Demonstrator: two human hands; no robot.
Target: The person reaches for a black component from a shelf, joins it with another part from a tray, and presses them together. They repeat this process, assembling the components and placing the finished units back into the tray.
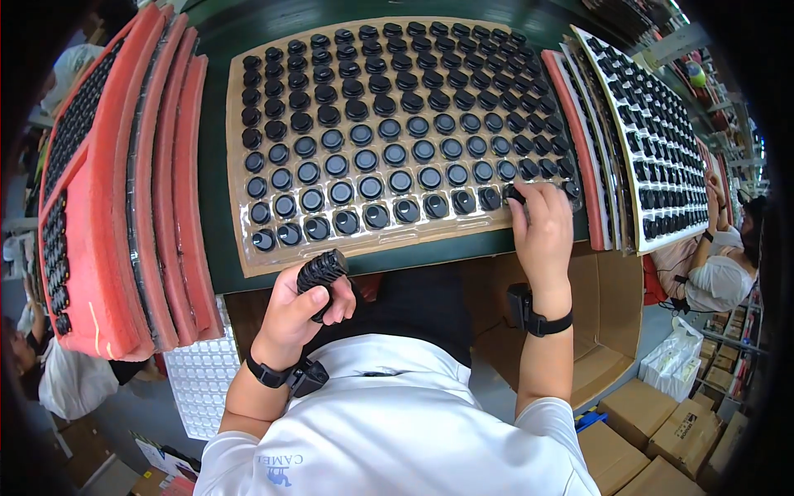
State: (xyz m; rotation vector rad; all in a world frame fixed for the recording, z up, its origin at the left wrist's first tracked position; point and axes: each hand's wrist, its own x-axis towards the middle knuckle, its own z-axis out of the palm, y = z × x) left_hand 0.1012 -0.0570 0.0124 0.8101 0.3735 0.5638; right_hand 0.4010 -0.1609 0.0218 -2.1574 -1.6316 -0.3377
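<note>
A clear plastic tray on a cardboard sheet holds rows of round black knob-like parts. Several middle and lower rows show grey round faces; the far rows look all black. My left hand is wrapped round a stack of ribbed black round pieces, tilted up just off the tray's near edge. At the nearest row, toward the right end, my right hand has its thumb and fingers closed about one black round part at its pocket. The fingers partly hide that part.
Red foam sheets and trays of black parts lean upright at the left. More filled trays stand at the right. Below the green table are an open cardboard box and closed cartons. Other people sit at both sides.
</note>
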